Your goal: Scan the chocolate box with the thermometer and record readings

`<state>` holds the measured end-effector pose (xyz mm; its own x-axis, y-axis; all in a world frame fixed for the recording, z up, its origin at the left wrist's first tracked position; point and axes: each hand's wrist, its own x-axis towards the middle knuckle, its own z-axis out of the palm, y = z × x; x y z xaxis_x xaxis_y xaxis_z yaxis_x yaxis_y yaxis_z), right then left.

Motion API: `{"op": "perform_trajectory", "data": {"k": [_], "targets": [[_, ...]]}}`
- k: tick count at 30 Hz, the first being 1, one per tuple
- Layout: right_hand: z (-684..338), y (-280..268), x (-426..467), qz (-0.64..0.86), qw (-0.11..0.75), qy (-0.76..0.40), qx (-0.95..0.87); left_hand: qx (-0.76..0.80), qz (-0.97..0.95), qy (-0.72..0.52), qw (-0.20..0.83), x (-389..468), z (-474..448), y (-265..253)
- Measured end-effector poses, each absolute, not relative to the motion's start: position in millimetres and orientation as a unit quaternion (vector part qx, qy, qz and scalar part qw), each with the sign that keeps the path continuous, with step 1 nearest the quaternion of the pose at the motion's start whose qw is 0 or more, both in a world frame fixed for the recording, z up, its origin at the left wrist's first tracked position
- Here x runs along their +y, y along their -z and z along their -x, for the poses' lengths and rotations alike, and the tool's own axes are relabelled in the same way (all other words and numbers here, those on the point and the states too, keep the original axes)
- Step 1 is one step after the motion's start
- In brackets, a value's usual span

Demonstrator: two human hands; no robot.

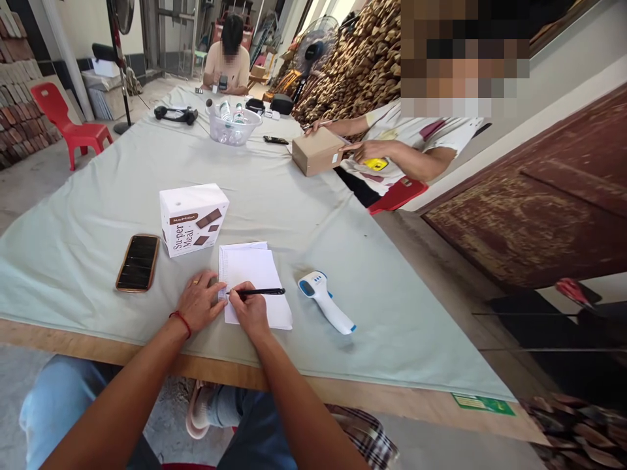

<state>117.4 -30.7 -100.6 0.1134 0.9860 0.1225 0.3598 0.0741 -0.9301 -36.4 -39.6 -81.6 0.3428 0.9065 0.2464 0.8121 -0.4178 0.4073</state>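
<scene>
My right hand (251,314) grips a black pen (264,292), its tip low over the left part of a white notepad (255,267). Flat against the pad's left edge lies my left hand (200,301), fingers spread, with a ring and a red wrist cord. Behind the hands stands a white Su-per Meal box (193,219), upright. A smartphone (138,262) with a dark screen rests left of my left hand. To the right of the pad lies a white and blue infrared thermometer (326,301).
Across the cloth-covered table (392,326), a person at the right handles a cardboard box (317,151) and a yellow tape measure (376,164). Another person (228,65) sits at the far end. A clear plastic basin (234,127) holds bottles. A red chair (68,124) stands left.
</scene>
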Motion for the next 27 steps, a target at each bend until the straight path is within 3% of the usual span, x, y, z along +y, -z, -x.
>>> {"op": "perform_trajectory", "data": {"k": [21, 27], "targets": [[-117.2, 98.8, -31.4, 0.578, 0.485, -0.355, -0.552, 0.529, -0.813, -0.213, 0.119, -39.9, 37.0, 80.3], [-118.0, 99.9, -31.7, 0.587, 0.459, -0.349, -0.568, 0.527, -0.813, -0.215, 0.120, -40.2, 36.9, 80.3]]}}
